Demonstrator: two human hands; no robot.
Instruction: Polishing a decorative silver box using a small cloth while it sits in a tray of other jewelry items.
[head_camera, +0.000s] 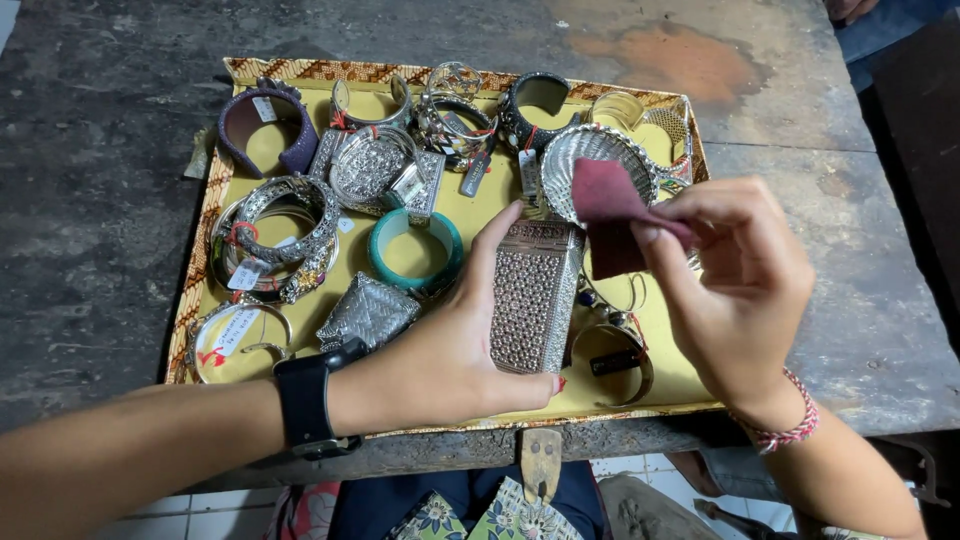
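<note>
My left hand (450, 340) grips a wide silver cuff bracelet (535, 295) with a dotted, textured face, held just above the near edge of a yellow-lined tray (480, 205). A black watch band sits on that wrist. My right hand (735, 285) pinches a small dark red cloth (608, 215) between thumb and fingers, right beside the cuff's upper end. A red and white cord bracelet circles my right wrist.
The tray holds several bangles and cuffs with tags: a purple one (268, 125) at the far left, a teal one (415, 250), a silver mesh bowl (600, 165). It rests on a worn dark wooden table (100, 200). A tool handle (540, 462) sticks out below the table edge.
</note>
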